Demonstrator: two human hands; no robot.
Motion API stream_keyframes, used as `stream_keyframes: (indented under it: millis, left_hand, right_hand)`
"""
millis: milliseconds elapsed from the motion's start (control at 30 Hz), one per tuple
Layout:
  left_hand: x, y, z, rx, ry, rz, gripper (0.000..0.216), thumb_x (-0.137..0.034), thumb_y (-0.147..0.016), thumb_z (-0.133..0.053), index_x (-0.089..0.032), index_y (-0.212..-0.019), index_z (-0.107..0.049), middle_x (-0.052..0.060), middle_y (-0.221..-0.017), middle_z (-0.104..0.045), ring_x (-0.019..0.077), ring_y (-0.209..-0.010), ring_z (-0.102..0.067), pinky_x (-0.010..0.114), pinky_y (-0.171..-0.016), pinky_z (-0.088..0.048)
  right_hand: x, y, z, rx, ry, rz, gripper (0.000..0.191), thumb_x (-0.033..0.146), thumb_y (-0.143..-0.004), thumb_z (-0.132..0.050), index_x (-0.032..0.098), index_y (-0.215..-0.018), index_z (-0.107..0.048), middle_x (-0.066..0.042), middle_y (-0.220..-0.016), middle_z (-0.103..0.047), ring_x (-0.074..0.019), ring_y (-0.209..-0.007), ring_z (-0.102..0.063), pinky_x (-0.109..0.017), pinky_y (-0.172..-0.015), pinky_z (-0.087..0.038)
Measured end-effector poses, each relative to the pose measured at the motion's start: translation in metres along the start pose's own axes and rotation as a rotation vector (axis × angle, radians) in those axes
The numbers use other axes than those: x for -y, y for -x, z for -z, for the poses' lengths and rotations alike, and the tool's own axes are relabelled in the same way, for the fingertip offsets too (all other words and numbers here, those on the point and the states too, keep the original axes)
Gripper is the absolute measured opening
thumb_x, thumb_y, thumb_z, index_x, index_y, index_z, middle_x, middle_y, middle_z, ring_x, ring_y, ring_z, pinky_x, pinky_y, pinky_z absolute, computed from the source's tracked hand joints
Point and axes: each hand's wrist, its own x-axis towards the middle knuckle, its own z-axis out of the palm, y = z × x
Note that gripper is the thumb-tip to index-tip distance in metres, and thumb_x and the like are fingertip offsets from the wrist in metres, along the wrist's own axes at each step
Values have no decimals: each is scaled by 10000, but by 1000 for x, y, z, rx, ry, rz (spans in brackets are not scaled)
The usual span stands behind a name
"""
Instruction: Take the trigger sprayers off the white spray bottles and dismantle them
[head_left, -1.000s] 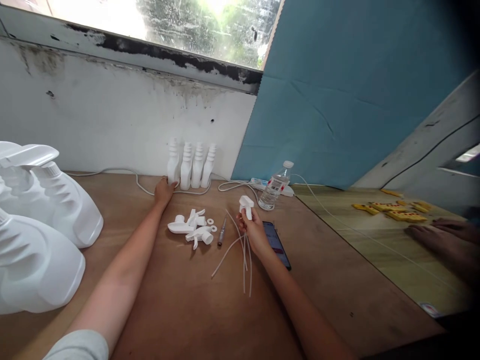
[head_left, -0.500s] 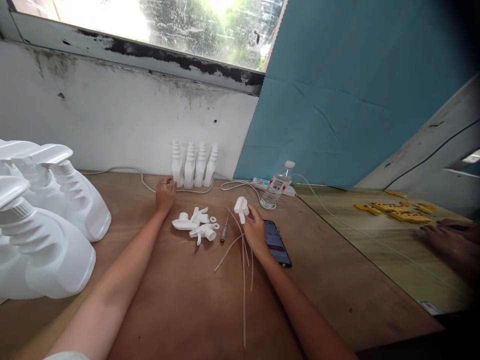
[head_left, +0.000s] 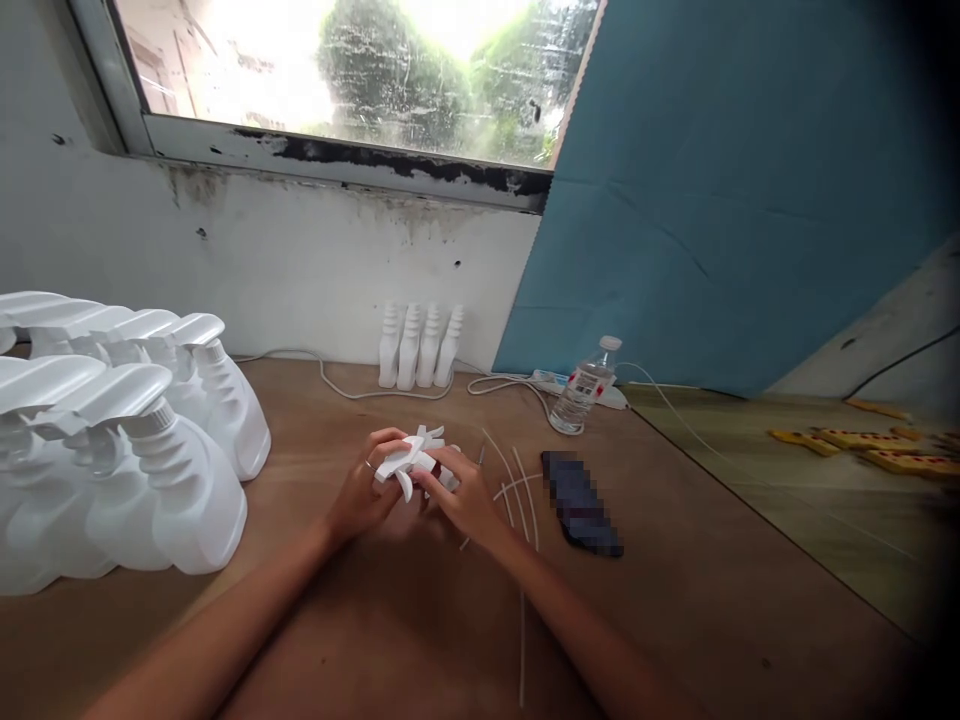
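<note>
Over the table, my left hand (head_left: 367,492) is closed round a white trigger sprayer head (head_left: 401,460), its curved trigger pointing down. My right hand (head_left: 472,500) meets it from the other side, thumb and fingers closed on the same white part. More loose white sprayer parts (head_left: 429,438) show just behind the fingers; my hands hide most of them. Right of my right hand lie several thin white dip tubes (head_left: 523,620). A screwdriver (head_left: 481,455) is mostly covered by that hand.
White spray bottles (head_left: 199,490) stand in rows at the left. Several slim white bottles (head_left: 409,355) stand against the wall. A water bottle (head_left: 581,390), a power strip (head_left: 611,397) with cables and a phone (head_left: 581,505) are at the right. Yellow pieces (head_left: 907,460) lie on the neighbouring table.
My left hand has come from beside the slim bottles to the sprayer parts. My right hand has moved left to meet it. The view has shifted, and the co-worker's hands no longer show.
</note>
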Motion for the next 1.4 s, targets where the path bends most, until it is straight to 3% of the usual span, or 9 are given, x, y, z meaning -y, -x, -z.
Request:
stream_keyframes:
  millis: [167, 333, 567, 667, 767, 933, 1100, 1267, 1400]
  left_hand:
    - [2, -5, -1, -183, 187, 229, 205, -265, -901, -587, -196, -1093, -609, 107, -1158, -563, 222, -1102, -568, 363, -971, -457]
    - [7, -10, -6, -411, 745, 676, 236, -387, -815, -632, -200, -953, -586, 60, -960, -641, 213, -880, -640, 342, -794, -520]
    - [6, -15, -4, -345, 1146, 839, 202, -336, -763, -602, -193, -877, -516, 52, -825, -642, 212, -768, -643, 300, -607, -511]
    - [3, -18, -3, -310, 1150, 880, 228, -368, -776, -635, -187, -825, -506, 29, -759, -604, 164, -671, -599, 240, -502, -455]
    - [2, -19, -7, -296, 1079, 915, 315, -405, -746, -695, -181, -777, -476, 9, -707, -563, 130, -575, -542, 208, -405, -381]
    - [9, -16, -15, -315, 984, 987, 413, -415, -671, -761, -196, -792, -433, -20, -706, -546, 107, -477, -510, 192, -333, -316]
    - [14, -12, -19, -344, 910, 990, 445, -435, -666, -772, -201, -752, -404, -32, -660, -528, 95, -427, -490, 192, -313, -311]
    - [18, -7, -24, -340, 824, 985, 421, -440, -700, -754, -217, -776, -405, -63, -528, -495, 98, -353, -429, 206, -310, -327]
    - [19, -6, -27, -343, 751, 972, 454, -480, -694, -754, -229, -779, -385, -74, -496, -483, 100, -334, -402, 208, -294, -325]
  right_hand:
    - [-24, 6, 28, 73, 146, 26, 263, 215, -971, -433, 189, -1088, -667, -70, -996, -702, -181, -944, -623, -315, -857, -463]
    - [-66, 14, 61, 220, 394, 39, 462, -28, -800, -438, 197, -1132, -668, -96, -1129, -701, -259, -1050, -573, -408, -882, -389]
    - [-84, 11, 65, 367, 456, 140, 330, 34, -862, -457, 217, -1001, -694, -68, -963, -711, -208, -934, -604, -354, -829, -399]
    - [-83, 10, 69, 287, 413, 146, 253, 65, -857, -481, 217, -936, -667, -60, -967, -690, -197, -906, -606, -342, -827, -422]
    - [-74, 13, 67, 64, 359, 88, 125, 135, -873, -494, 201, -907, -594, -75, -959, -646, -196, -890, -593, -333, -815, -458]
    - [-29, 19, 38, -217, 205, -55, 67, 253, -948, -494, 217, -917, -541, -9, -765, -623, -134, -662, -597, -253, -621, -481]
    - [12, 21, 18, -61, -219, 52, 127, 203, -909, -566, 222, -981, -669, -50, -890, -705, -174, -860, -674, -294, -773, -534]
    - [19, 26, 16, 42, -253, 123, 231, 121, -891, -515, 223, -1027, -672, -61, -913, -709, -170, -879, -674, -290, -790, -538]
    - [17, 29, 12, 54, -202, 13, 156, 155, -879, -538, 198, -976, -652, -40, -814, -687, -138, -704, -651, -245, -654, -509]
